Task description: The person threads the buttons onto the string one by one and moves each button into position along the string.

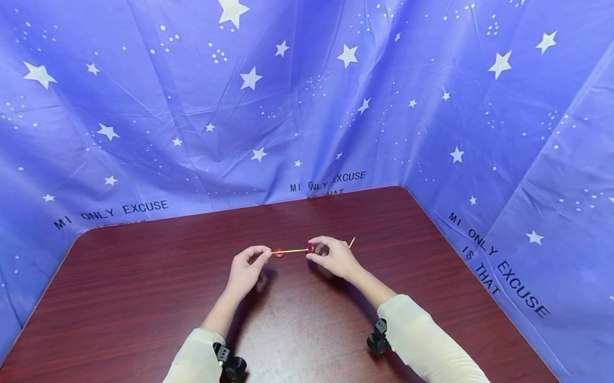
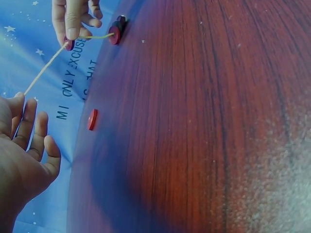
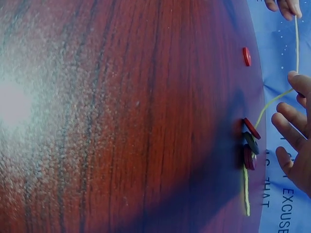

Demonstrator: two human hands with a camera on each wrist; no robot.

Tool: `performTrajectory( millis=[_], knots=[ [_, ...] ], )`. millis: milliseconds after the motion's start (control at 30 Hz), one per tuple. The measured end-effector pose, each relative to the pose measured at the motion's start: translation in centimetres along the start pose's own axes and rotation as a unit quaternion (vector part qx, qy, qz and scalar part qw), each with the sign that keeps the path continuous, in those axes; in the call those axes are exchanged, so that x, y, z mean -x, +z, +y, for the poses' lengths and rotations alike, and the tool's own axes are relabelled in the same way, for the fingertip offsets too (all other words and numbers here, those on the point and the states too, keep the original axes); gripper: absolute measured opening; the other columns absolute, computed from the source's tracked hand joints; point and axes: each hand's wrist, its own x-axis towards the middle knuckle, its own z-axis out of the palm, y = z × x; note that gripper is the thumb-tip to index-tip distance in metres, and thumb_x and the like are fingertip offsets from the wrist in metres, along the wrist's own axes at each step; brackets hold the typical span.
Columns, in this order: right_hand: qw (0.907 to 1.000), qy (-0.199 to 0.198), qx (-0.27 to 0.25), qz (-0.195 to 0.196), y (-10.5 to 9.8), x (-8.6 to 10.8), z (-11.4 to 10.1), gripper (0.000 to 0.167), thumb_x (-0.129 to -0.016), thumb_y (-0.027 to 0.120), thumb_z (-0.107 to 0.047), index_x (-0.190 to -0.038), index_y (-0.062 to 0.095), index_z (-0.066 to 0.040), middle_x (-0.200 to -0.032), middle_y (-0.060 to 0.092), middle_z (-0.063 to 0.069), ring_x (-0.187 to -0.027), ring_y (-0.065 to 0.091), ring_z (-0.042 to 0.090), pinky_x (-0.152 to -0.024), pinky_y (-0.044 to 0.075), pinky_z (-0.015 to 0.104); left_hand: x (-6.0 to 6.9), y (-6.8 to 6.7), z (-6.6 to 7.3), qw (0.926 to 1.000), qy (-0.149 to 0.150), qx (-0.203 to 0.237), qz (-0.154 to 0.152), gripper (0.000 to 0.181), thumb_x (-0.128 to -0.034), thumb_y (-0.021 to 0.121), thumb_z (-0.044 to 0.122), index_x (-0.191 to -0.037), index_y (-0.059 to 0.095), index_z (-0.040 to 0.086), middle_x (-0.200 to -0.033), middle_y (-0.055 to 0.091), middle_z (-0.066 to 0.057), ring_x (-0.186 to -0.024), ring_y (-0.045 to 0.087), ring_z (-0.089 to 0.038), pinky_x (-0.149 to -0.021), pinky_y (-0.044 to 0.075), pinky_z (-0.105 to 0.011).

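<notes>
My left hand (image 1: 244,269) pinches one end of a yellow string (image 1: 293,251) between thumb and fingertip. The string runs taut across to my right hand (image 1: 339,258), which holds a dark red button (image 1: 310,248) between thumb and fingers, with the string at it. Beyond that hand the string sags to the table, where several strung buttons lie: a red one (image 3: 251,128), a dark green one (image 3: 250,143) and dark purplish red ones (image 3: 250,157). The string's tail (image 3: 246,194) lies past them. A loose red button (image 2: 93,119) lies on the table below the taut string.
The dark red wooden table (image 1: 137,313) has rounded far corners. A blue curtain (image 1: 144,107) with white stars and printed words hangs along its far side and both sides. Small black cameras (image 1: 231,363) are strapped at both sleeves.
</notes>
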Motion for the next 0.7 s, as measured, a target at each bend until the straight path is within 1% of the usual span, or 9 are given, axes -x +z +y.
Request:
performTrajectory(
  millis=[167,300,400,500,633,700],
  knots=[
    [0.9999,0.005,0.002,-0.01,-0.1,0.1,0.0,0.031,-0.077,0.076,-0.022,-0.105,0.069,-0.01,-0.074,0.068,-0.002,-0.061,0.054,0.004,-0.059,0.045,0.017,0.0,0.1,0.0,1.0,0.002,0.0,-0.001,0.015,-0.0876,0.065,0.013,-0.097,0.068,0.001,-0.089,0.062,-0.028,-0.071,0.055,-0.003,-0.063,0.044,-0.017],
    [0.9999,0.003,0.007,-0.012,-0.2,0.1,0.1,0.031,-0.077,0.075,-0.022,-0.105,0.069,-0.01,-0.073,0.068,-0.002,-0.061,0.054,0.004,-0.059,0.044,0.017,0.0,0.1,0.0,1.0,0.002,-0.006,0.003,0.016,-0.0877,0.065,0.013,-0.096,0.068,0.0,-0.087,0.064,-0.024,-0.071,0.056,-0.003,-0.064,0.045,-0.016],
    [0.9999,0.004,0.009,-0.01,-0.2,0.2,0.0,0.031,-0.077,0.076,-0.022,-0.105,0.069,-0.01,-0.073,0.068,-0.003,-0.061,0.054,0.004,-0.059,0.044,0.017,0.0,0.0,0.3,0.9999,-0.001,-0.01,0.005,0.015,-0.0882,0.064,0.012,-0.096,0.067,0.0,-0.084,0.064,-0.02,-0.071,0.056,-0.005,-0.064,0.044,-0.016],
    [0.9999,0.007,0.01,-0.009,-0.3,0.3,0.0,0.031,-0.077,0.076,-0.022,-0.105,0.069,-0.01,-0.072,0.067,-0.003,-0.06,0.054,0.004,-0.059,0.044,0.017,0.4,0.0,1.4,0.9999,0.001,-0.015,0.005,0.014,-0.0887,0.063,0.009,-0.095,0.066,-0.003,-0.079,0.063,-0.013,-0.071,0.055,-0.007,-0.062,0.043,-0.016],
    [0.9999,0.006,0.015,-0.005,-0.4,0.3,0.0,0.031,-0.076,0.076,-0.022,-0.104,0.069,-0.01,-0.072,0.067,-0.003,-0.06,0.054,0.003,-0.059,0.044,0.018,1.2,-0.1,3.2,0.9997,-0.005,-0.022,0.004,0.014,-0.089,0.062,0.008,-0.096,0.066,-0.005,-0.073,0.06,0.0,-0.069,0.055,-0.007,-0.061,0.042,-0.016],
    [0.9999,0.005,0.016,-0.002,-0.4,0.4,0.1,0.031,-0.076,0.076,-0.021,-0.104,0.069,-0.01,-0.072,0.067,-0.004,-0.06,0.053,0.003,-0.059,0.044,0.018,1.4,-0.2,3.6,0.9998,-0.008,-0.02,0.004,0.014,-0.0889,0.062,0.007,-0.096,0.066,-0.004,-0.073,0.06,0.003,-0.071,0.056,-0.009,-0.062,0.042,-0.016]
  ],
)
